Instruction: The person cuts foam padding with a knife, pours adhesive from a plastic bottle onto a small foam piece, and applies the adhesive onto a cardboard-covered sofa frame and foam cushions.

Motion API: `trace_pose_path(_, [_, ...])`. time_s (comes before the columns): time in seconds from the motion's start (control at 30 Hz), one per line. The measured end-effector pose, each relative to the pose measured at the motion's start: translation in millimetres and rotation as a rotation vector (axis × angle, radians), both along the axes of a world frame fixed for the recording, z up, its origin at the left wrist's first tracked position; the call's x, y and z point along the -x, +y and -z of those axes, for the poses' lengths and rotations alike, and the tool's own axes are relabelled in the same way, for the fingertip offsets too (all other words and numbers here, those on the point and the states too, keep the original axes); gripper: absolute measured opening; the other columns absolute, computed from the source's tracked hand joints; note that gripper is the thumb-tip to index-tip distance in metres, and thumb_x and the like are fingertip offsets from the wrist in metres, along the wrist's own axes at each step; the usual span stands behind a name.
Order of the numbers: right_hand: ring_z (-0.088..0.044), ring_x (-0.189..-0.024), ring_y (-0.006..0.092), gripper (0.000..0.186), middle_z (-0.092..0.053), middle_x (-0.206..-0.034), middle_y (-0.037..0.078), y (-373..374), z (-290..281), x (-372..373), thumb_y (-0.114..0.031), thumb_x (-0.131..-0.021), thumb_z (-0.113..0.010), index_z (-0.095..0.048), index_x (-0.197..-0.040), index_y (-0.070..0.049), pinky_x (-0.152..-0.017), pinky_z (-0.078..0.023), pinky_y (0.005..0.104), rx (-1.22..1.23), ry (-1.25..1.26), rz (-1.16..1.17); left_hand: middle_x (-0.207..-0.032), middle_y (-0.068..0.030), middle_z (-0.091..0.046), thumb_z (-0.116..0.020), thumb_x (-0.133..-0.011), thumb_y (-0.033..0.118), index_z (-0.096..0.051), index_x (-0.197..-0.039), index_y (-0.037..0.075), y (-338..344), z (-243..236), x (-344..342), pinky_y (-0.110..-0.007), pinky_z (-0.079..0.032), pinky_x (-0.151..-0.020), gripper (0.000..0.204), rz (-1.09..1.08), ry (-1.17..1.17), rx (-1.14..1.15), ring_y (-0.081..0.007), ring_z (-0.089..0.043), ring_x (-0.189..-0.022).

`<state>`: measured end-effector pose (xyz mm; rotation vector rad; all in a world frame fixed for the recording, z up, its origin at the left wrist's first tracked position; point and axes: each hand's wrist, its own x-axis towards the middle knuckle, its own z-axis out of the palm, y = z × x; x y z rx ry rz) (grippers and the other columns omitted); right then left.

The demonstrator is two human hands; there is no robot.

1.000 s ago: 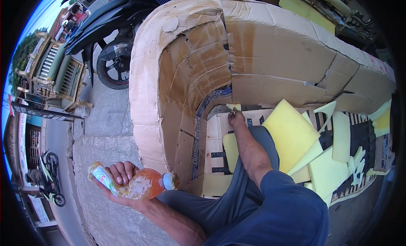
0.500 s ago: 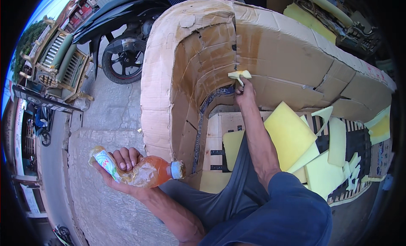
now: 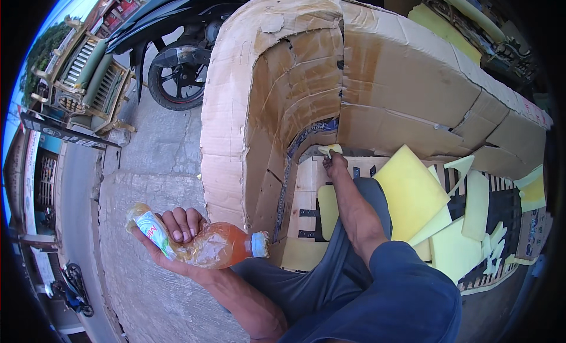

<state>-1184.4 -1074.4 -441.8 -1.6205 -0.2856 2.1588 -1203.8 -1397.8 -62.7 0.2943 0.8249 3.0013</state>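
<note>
My left hand [image 3: 180, 228] is closed round a crumpled clear plastic bottle [image 3: 221, 245], which lies on its side with its blue cap to the right and orange-amber liquid inside. My right hand [image 3: 335, 164] pinches a small piece of pale yellow foam [image 3: 330, 149] low inside a cardboard-covered sofa frame [image 3: 407, 71]. The foam is close to the base of the frame's back; whether it touches is hard to tell. Brown wet-looking stains spread over the cardboard on the curved inner corner and beside the seam.
Cut yellow foam sheets [image 3: 410, 192] and scraps lie on the black-webbed seat at the right. A motorcycle [image 3: 177, 71] stands behind the frame on the left. Farther left is a wooden slatted sofa frame [image 3: 79, 83]. Concrete ground [image 3: 156, 184] runs along the left side.
My right hand has moved the foam piece down from the cardboard back to near its base. My left hand still holds the bottle, tilted slightly more cap-down. The view has shifted a little.
</note>
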Motion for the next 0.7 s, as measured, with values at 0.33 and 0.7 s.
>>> trace_pose_path(0.33, [-0.053,-0.052,0.0105,0.012,-0.061,-0.078,0.006,3.5,-42.0,21.0,-0.003,-0.086,-0.07,-0.063,-0.096,-0.006,-0.043,-0.044,0.0239,0.07,0.074,0.185,-0.051,-0.0047,-0.045,-0.037,-0.105,0.05,-0.056,-0.087,0.006,7.1,0.8,-3.1,-0.028,-0.037,-0.042,0.052,-0.02,-0.01,0.053,-0.0129,-0.041,-0.042])
trace_pose_path(0.7, [-0.053,-0.056,0.0079,0.028,-0.065,-0.084,0.003,21.1,-281.2,-54.6,-0.009,-0.087,-0.07,-0.065,-0.115,-0.003,-0.048,-0.041,0.0228,-0.873,0.651,-0.06,-0.05,-0.0056,-0.045,-0.035,-0.104,0.055,-0.054,-0.082,0.006,8.4,-2.1,-3.2,-0.029,-0.037,-0.042,0.057,0.036,-0.025,-0.041,-0.0147,-0.041,-0.041])
